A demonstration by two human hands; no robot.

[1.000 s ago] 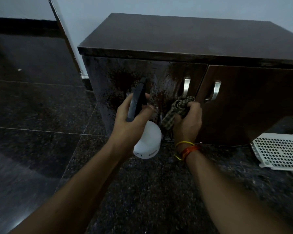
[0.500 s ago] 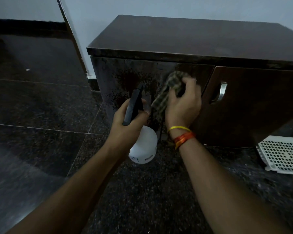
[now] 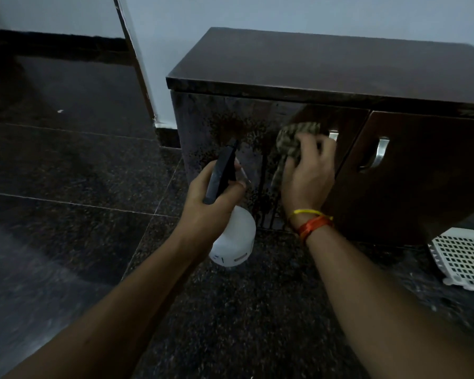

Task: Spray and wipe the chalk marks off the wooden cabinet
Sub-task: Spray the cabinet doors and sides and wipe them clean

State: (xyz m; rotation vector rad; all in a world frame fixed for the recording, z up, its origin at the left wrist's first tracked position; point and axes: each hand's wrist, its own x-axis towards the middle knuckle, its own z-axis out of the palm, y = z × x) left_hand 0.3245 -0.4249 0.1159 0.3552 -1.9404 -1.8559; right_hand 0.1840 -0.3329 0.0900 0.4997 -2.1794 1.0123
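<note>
Arms reach forward from below toward the wooden cabinet (image 3: pixel 326 67) on the dark floor. Left hand (image 3: pixel 205 203) wraps its grip around the neck of a white spray bottle (image 3: pixel 234 239), black nozzle aimed at the wet, speckled left door (image 3: pixel 225 124). Right hand (image 3: pixel 307 176) presses a bunched checked cloth (image 3: pixel 293 140) against that door, fingers curled into it, just beside the metal handle (image 3: pixel 333 134).

A single head-worn wide-angle camera is looking forward and down, close over the left hand (image 3: pixel 208 198) and right hand (image 3: pixel 308 176), facing the cabinet (image 3: pixel 326 67) just beyond them.
</note>
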